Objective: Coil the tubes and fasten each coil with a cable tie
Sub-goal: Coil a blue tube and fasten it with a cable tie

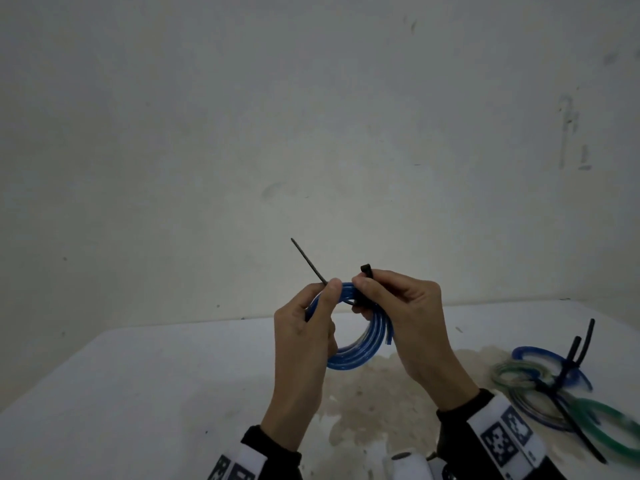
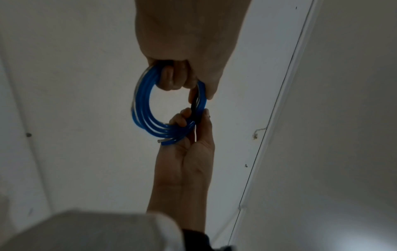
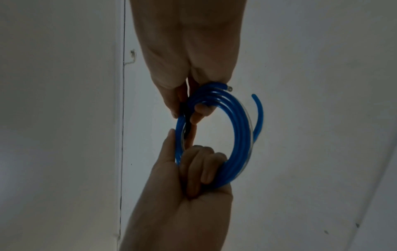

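I hold a blue tube coil (image 1: 349, 355) upright above the white table (image 1: 138, 393) with both hands. My left hand (image 1: 325, 299) curls its fingers (image 2: 171, 79) round the coil's left side (image 2: 141, 110), thumb on the tail of a black cable tie (image 1: 308, 261) that sticks up to the left. My right hand (image 1: 367, 292) pinches the tie's head end (image 1: 366, 269) against the top of the coil (image 3: 240, 135). The tie's strap (image 3: 187, 118) lies across the strands between the two hands. A loose tube end (image 3: 257, 108) stands off the coil.
At the table's right edge lie tied coils: a blue one (image 1: 550, 358), a pale one (image 1: 512, 375) and a green one (image 1: 609, 427), with long black tie tails (image 1: 571, 362) sticking up. A brownish stain (image 1: 363, 393) marks the table under my hands. A wall stands close behind.
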`<state>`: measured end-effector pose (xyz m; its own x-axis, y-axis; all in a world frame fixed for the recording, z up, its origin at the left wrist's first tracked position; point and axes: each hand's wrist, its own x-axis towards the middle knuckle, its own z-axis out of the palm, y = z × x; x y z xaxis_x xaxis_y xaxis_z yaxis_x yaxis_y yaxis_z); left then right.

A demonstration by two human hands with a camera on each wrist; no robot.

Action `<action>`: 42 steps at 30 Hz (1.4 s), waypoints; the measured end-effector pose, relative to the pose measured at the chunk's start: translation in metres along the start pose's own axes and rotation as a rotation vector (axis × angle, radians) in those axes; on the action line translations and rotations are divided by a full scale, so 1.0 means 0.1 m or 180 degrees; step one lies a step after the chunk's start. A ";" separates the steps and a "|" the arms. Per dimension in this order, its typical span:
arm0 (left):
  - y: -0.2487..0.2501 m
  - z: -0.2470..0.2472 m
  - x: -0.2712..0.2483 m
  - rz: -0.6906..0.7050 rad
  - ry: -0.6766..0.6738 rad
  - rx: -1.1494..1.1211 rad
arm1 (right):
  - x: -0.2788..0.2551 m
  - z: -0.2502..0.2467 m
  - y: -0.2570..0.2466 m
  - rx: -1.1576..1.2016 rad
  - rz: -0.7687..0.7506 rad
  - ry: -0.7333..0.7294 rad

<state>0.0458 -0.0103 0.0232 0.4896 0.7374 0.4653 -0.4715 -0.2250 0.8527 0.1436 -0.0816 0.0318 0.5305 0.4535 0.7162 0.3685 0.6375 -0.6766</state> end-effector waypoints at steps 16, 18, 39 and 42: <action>0.05 -0.08 0.06 0.0115 -0.0114 0.0597 | -0.02 0.01 0.08 -0.0893 -0.0514 -0.0497; 0.03 -0.07 0.05 0.0388 -0.0061 0.1142 | -0.04 0.05 0.10 -0.1059 -0.0692 -0.0401; 0.21 -0.11 0.09 -0.0363 -0.0887 -0.0648 | -0.03 0.04 0.01 -0.0869 -0.0090 -0.0093; 0.21 -0.17 0.10 -0.0253 -0.0831 -0.0554 | -0.04 0.06 -0.01 -0.0906 0.0094 -0.0282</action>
<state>0.0289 0.0034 0.0416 0.6909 0.5551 0.4632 -0.5315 -0.0444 0.8459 0.1363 -0.0801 0.0309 0.4802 0.5297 0.6991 0.5599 0.4285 -0.7092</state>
